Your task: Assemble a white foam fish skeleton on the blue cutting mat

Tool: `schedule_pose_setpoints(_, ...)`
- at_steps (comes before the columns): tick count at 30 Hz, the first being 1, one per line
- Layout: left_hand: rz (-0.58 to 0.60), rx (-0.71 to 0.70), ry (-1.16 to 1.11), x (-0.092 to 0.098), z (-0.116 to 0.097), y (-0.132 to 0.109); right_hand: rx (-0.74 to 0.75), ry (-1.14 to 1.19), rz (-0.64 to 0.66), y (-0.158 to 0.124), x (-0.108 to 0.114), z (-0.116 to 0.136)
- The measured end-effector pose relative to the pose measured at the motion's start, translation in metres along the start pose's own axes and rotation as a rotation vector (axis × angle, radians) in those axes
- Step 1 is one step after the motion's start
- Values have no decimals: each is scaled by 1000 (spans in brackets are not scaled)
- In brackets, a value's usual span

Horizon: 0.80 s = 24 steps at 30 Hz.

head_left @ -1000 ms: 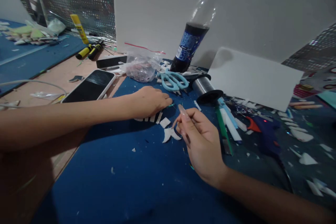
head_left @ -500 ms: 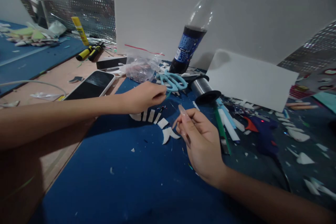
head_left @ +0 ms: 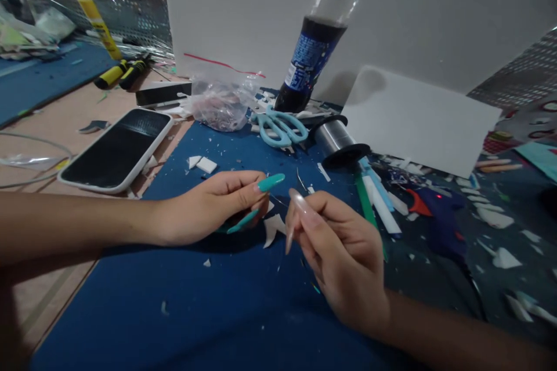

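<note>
My left hand [head_left: 217, 206], with long teal nails, is closed with thumb and fingers pinched on a thin clear line [head_left: 278, 200]. The line runs across a short gap to my right hand [head_left: 342, 255], whose thumb and forefinger are also pinched on it. Above the right fingertips a curved end sticks up, and a fine strand hangs below them. Under the hands lies a white forked piece [head_left: 274, 229], partly covered by my fingers. Behind them stands a spool of clear line [head_left: 335, 138], with light-blue scissors [head_left: 281, 130] close to its left.
A phone [head_left: 117, 151] lies at left, with a plastic bag [head_left: 224, 101] behind. A dark cola bottle [head_left: 304, 64] stands at the back. At right are a glue gun [head_left: 444, 220], a white board [head_left: 418, 122] and foam strips [head_left: 380, 206]. White scraps dot the blue mat [head_left: 209, 313].
My left hand has come down and nearer from beside the scissors, turning so its thumb shows. It now covers most of the row of white pieces. The right hand stays pinched; the view shifted slightly.
</note>
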<state>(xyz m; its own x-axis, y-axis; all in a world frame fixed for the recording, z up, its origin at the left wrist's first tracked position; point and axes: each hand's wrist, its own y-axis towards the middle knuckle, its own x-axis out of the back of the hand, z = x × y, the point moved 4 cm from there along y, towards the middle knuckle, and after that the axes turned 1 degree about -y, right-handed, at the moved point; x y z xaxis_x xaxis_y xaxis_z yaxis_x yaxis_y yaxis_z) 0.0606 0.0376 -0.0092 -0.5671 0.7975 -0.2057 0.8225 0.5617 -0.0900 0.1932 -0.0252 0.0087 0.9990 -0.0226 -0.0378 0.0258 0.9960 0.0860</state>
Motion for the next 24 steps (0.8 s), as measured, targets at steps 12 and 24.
schedule_pose_setpoints(12, 75, 19, -341, -5, -1, 4, -82, 114, -22, 3, 2, -10)
schedule_pose_setpoints(24, 79, 23, -357, -3, 0, 5, -62, 99, -37, 2, 0, -9)
